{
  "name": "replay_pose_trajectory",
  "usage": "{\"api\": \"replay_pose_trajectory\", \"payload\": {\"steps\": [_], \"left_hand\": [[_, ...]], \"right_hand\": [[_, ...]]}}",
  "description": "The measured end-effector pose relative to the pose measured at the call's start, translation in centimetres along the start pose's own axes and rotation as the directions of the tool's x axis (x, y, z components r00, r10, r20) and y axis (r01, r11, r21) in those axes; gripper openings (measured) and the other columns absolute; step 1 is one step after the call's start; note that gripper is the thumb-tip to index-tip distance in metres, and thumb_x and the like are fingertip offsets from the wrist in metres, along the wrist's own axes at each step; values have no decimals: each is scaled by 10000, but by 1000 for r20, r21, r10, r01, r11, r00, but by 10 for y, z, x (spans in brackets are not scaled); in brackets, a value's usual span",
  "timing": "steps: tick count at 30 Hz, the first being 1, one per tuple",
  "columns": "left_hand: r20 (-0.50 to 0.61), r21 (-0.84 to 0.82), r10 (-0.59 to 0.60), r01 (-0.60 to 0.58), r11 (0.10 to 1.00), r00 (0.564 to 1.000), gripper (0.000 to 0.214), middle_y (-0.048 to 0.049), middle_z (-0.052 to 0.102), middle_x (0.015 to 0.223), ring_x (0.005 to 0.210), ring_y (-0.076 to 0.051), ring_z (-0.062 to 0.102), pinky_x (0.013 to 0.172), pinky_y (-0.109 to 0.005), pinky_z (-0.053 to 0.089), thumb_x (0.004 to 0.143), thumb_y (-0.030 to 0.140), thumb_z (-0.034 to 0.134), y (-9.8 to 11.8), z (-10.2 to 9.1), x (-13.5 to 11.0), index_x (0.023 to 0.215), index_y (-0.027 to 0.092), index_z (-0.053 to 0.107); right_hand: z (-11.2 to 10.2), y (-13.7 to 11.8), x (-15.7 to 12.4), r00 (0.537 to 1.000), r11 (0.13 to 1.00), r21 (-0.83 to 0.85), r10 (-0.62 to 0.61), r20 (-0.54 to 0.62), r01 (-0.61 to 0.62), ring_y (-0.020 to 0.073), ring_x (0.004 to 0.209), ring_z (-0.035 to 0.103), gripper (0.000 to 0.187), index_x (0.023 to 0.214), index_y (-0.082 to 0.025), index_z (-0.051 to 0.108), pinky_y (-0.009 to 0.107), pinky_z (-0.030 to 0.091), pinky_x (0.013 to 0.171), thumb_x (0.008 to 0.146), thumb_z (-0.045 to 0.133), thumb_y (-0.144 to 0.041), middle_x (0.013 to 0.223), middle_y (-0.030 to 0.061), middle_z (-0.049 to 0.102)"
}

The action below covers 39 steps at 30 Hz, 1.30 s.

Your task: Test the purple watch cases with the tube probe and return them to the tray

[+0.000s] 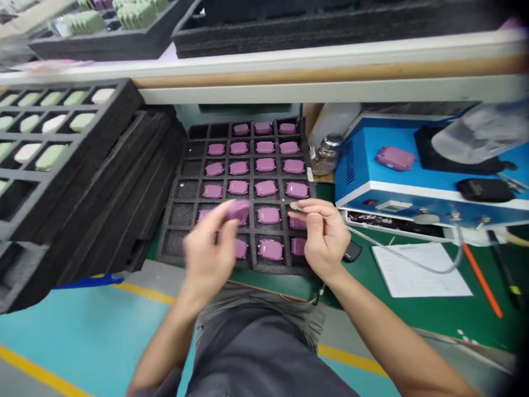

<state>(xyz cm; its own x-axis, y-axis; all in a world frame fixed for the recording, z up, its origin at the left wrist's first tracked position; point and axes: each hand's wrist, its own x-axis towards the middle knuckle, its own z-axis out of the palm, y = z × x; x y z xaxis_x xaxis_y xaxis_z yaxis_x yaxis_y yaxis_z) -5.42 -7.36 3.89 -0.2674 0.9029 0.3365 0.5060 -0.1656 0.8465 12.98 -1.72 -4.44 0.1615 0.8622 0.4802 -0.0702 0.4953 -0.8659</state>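
My left hand point(209, 253) is closed, somewhat blurred, around a small purple plastic casing point(239, 210) held above the black foam tray point(181, 215). Rows of similar purple casings point(270, 250) lie in the tray's compartments, while several compartments along its left side hold none. Over the tray's right edge, my right hand point(326, 237) pinches the end of a thin clear tube point(367, 238), whose pale tip point(295, 206) points left towards the casing. A gap separates the tip and the casing. The tube runs back to the front of a blue machine point(355, 190).
Stacked black foam trays point(136, 187) with green and white pieces rise at left. Another purple casing point(395, 158) sits on the machine, near a black case point(484, 189). A glass bottle point(328, 154), paper sheet point(421, 270) and orange stick point(482, 280) lie right. A shelf edge point(314, 69) crosses above.
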Motion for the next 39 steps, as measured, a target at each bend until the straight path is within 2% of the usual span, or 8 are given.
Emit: {"api": "replay_pose_trajectory", "payload": {"steps": [3,7,13,17,22,26,29,39], "left_hand": [[124,-264,-96,126,956,988,294,-120,824,1183,1051,-235,809,948,-333,651,977,292,654,-18,47,6,1216,146,746],[192,-377,-188,249,892,963,305,-125,826,1175,1065,-250,810,952,-350,660,937,304,722,-23,71,10,1195,144,750],[227,-344,-171,243,907,959,270,-110,819,1144,1011,-216,807,911,-304,662,928,277,743,-21,69,6,1171,159,730],[166,-372,-174,225,901,971,409,-105,763,1210,933,-175,780,812,-266,651,904,237,750,-26,68,7,1295,183,644],[85,-299,-96,117,947,992,219,-83,781,1134,1099,-211,745,1021,-323,592,924,239,757,-26,63,7,1140,201,755],[77,-380,-175,191,905,982,210,-89,807,1079,1017,-207,790,926,-297,638,881,272,812,-24,66,4,1052,183,728],[112,-417,-257,280,865,960,321,-99,825,1082,1002,-217,818,907,-290,663,858,292,840,-23,68,3,1123,175,701],[97,-402,-210,231,886,973,314,-108,837,1135,1007,-227,829,922,-272,681,871,252,833,-22,71,2,1159,134,787]], "right_hand": [[-1,-1,0,1000,999,13,-31,-3,31,181,983,796,99,1040,-237,719,334,734,813,1042,625,-268,1013,44,753],[-2,1,3,999,999,8,-53,13,52,213,1008,814,67,1058,-247,708,391,727,861,1027,650,-255,1029,47,791],[-4,-2,8,995,994,-46,-93,34,94,243,1055,817,79,1048,-252,709,447,705,926,1039,637,-282,1029,53,812],[-5,-1,6,997,996,-38,-76,22,77,245,1047,822,75,1051,-251,704,437,714,894,1039,638,-283,1031,50,816],[-6,-1,2,998,997,-45,-59,-14,59,230,1000,822,61,1050,-263,691,426,726,839,1037,639,-293,1024,51,812],[-6,-2,2,998,997,-49,-67,-8,67,236,992,824,74,1048,-262,685,427,733,808,1037,638,-318,1008,56,810],[-5,-2,3,996,995,-57,-80,29,82,240,1016,825,73,1056,-261,695,437,728,847,1038,635,-299,1029,59,818],[-6,-2,5,992,991,-76,-102,69,107,227,1044,822,129,1081,-264,743,430,704,917,1014,655,-197,1080,53,839]]}}
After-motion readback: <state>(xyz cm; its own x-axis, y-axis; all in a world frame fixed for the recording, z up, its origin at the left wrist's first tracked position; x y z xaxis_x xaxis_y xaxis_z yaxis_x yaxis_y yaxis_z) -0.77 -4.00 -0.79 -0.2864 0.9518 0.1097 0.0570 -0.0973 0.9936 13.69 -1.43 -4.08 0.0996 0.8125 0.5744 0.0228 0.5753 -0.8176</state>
